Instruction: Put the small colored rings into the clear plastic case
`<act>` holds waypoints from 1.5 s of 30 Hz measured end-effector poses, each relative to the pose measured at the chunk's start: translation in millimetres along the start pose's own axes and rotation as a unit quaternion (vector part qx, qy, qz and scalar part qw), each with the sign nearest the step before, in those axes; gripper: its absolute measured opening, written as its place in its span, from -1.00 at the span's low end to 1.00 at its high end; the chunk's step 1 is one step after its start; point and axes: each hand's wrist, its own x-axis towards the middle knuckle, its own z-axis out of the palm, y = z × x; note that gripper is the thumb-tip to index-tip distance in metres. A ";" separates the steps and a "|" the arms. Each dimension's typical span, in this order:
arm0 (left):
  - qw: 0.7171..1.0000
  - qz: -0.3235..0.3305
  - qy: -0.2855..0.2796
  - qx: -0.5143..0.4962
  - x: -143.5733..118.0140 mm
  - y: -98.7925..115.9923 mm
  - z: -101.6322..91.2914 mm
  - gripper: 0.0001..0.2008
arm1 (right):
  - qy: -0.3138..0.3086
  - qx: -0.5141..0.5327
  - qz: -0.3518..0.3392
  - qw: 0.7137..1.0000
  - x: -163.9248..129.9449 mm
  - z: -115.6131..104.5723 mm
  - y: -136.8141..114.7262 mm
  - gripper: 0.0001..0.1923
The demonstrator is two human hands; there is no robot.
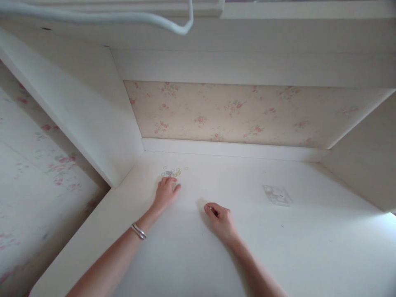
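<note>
A small cluster of thin rings, some silver-grey and some yellowish, lies on the white desk surface toward the back left. My left hand rests at the near edge of these rings, palm down, with its thumb apart from the fingers; its fingertips reach the cluster or just touch it. To the right and nearer to me, my right hand is closed in a pinch, thumb against forefinger. Whatever may be between those fingertips is too small to make out. A clear plastic case lies flat, right of my right hand.
White side panels and an overhead shelf enclose the desk. Floral wallpaper covers the back wall. A white cable hangs across the top. A tiny dark speck is on the desk.
</note>
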 end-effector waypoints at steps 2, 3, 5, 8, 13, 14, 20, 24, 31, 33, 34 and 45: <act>0.995 -0.039 0.011 0.091 24.4 -7.8 -4.6 -0.60 | -0.009 -0.002 -0.005 1.000 2.2 -1.1 0.6 -0.61; 0.991 -0.052 0.014 0.121 35.0 -9.8 -5.3 -0.55 | -0.012 -0.002 -0.010 1.000 3.2 -1.1 0.3 -0.62; 0.986 -0.070 0.004 0.152 52.9 -11.3 -2.7 -0.45 | -0.016 -0.002 -0.020 1.000 4.5 -1.0 -0.6 -0.64; 0.980 -0.097 -0.029 0.171 72.6 -10.6 9.6 -0.32 | -0.020 0.004 -0.028 0.999 4.9 -1.5 -0.7 -0.65; 0.979 -0.103 -0.054 0.166 92.0 -6.1 36.8 -0.17 | -0.029 0.010 -0.032 0.999 6.0 -1.8 2.5 -0.67; 0.980 -0.097 -0.053 0.167 94.6 -5.0 41.6 -0.16 | -0.031 0.007 -0.031 0.999 6.4 -1.6 3.1 -0.68; 0.985 -0.022 -0.036 0.167 103.5 1.8 61.4 -0.45 | -0.037 -0.003 -0.036 0.999 7.5 -1.8 4.4 -0.73; 0.986 0.035 -0.052 0.153 101.4 0.9 62.6 -0.61 | -0.036 -0.008 -0.048 0.998 7.6 -2.4 4.7 -0.74; 0.981 0.123 -0.098 0.113 64.6 13.2 61.0 -0.62 | -0.046 -0.012 -0.045 0.998 7.6 -2.7 4.8 -0.74; 0.977 0.170 -0.113 0.053 49.8 26.9 63.4 -0.63 | -0.042 -0.011 -0.043 0.998 7.7 -3.2 4.8 -0.74; 0.976 0.189 -0.111 0.008 44.4 33.7 64.0 -0.63 | -0.040 -0.009 -0.041 0.998 7.8 -3.5 4.7 -0.74; 0.990 0.127 -0.052 -0.008 74.5 -4.4 13.8 -0.76 | -0.006 0.042 0.007 0.999 10.3 -5.6 4.4 -0.71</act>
